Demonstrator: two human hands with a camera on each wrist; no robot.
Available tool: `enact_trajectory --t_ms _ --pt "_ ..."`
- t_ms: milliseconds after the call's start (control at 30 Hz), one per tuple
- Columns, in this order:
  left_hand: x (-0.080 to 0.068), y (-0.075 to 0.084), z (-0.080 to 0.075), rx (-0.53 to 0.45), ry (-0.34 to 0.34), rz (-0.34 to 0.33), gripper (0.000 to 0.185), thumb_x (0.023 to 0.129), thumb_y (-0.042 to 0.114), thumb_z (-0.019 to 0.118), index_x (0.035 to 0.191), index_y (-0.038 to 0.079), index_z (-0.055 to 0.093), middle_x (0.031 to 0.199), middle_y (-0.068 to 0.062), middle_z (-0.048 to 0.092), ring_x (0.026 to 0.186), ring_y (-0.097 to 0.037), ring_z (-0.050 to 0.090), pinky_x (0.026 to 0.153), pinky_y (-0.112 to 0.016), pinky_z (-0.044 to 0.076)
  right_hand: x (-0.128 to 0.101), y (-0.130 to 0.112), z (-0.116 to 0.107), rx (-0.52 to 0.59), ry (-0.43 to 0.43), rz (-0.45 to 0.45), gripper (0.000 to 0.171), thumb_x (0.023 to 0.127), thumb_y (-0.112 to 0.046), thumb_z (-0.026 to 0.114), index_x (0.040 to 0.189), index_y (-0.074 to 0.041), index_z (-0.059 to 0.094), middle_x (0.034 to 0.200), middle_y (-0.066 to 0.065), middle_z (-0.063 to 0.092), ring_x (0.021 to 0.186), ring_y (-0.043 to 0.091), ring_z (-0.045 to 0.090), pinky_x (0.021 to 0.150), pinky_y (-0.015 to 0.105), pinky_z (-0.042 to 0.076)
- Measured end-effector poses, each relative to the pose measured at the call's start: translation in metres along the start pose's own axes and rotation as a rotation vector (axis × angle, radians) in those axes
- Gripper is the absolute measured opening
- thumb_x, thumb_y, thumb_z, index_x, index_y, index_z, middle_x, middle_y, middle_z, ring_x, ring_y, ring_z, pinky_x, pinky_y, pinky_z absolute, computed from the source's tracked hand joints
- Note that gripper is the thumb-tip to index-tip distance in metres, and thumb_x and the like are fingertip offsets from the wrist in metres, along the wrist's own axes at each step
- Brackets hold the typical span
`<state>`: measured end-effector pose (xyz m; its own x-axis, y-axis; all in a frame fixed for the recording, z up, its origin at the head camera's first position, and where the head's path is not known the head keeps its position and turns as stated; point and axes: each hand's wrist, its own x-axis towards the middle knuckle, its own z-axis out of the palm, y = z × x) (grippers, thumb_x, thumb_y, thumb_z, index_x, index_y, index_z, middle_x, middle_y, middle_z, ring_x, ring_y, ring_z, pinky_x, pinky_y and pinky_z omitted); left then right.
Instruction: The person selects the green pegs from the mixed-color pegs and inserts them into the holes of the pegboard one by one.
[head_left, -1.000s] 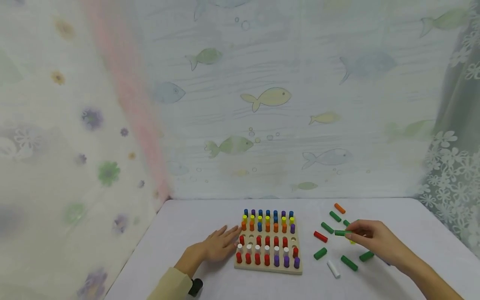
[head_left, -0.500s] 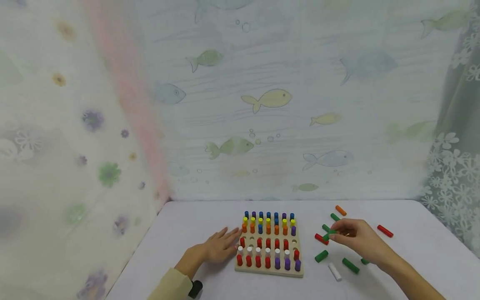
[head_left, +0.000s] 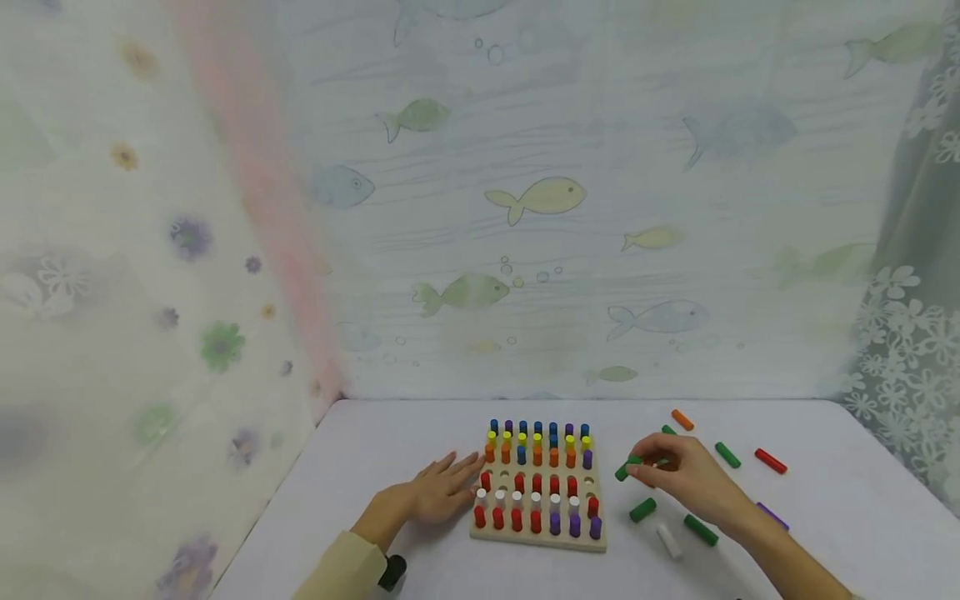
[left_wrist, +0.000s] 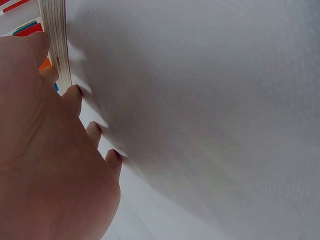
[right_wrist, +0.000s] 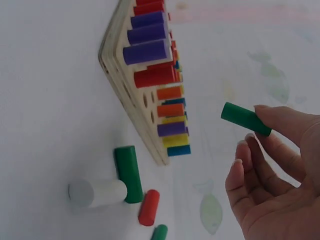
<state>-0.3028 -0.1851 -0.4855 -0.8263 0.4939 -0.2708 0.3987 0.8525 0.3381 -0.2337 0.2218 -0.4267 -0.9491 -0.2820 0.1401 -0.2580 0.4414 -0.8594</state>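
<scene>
- Pinching a green peg [head_left: 622, 471] in its fingers, your right hand [head_left: 686, 477] hovers just right of the pegboard [head_left: 525, 538].
- Your left hand [head_left: 438, 494] lies, fingers spread, at the pegboard's left edge.

left hand [head_left: 438, 493] spread, seemingly flat, right hand [head_left: 686, 477] raised, fingers [right_wrist: 281, 152] pinching

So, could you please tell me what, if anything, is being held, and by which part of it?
The right hand pinches a green cylindrical peg by one end, between thumb and fingers; the left hand holds nothing.
</scene>
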Motion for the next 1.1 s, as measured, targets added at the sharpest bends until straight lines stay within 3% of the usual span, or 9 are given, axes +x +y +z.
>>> enact_trajectory --t_ms 267,533,833,1100 --pt "-0.001 -0.003 0.002 -0.011 0.002 0.01 0.067 0.106 0.06 0.036 0.165 0.032 0.021 0.171 0.003 0.021 0.156 -0.04 0.012 0.122 -0.065 0.013 0.012 -0.004 0.02 0.078 -0.032 -0.012 0.024 0.096 -0.019 0.073 0.109 -0.001 0.068 0.104 0.009 0.071 0.096 0.03 0.071 0.079 0.029 0.06" --pt "-0.011 0.013 -0.011 0.008 -0.005 -0.002 0.063 0.108 0.05 0.041 0.164 0.025 0.026 0.17 0.001 0.025 0.156 -0.037 0.016 0.123 -0.061 0.016 0.023 -0.008 0.036 0.059 -0.008 -0.043 0.024 0.095 -0.021 0.075 0.108 -0.002 0.069 0.1 0.007 0.073 0.093 0.031 0.072 0.077 0.026 0.059" --pt "-0.011 0.015 -0.011 0.009 -0.014 -0.016 0.063 0.107 0.05 0.042 0.164 0.026 0.027 0.169 0.002 0.025 0.157 -0.035 0.016 0.124 -0.06 0.017 0.035 -0.012 0.056 0.016 -0.006 -0.076 0.021 0.094 -0.021 0.075 0.105 -0.003 0.069 0.098 0.005 0.073 0.09 0.029 0.073 0.076 0.024 0.059" --pt "-0.009 0.012 -0.01 0.05 -0.019 -0.001 0.063 0.108 0.049 0.039 0.165 0.025 0.024 0.17 0.0 0.024 0.157 -0.034 0.015 0.124 -0.061 0.016 0.047 -0.019 0.073 -0.007 -0.004 -0.095 0.02 0.095 -0.022 0.075 0.105 -0.005 0.071 0.098 0.001 0.073 0.087 0.016 0.071 0.076 0.022 0.058"
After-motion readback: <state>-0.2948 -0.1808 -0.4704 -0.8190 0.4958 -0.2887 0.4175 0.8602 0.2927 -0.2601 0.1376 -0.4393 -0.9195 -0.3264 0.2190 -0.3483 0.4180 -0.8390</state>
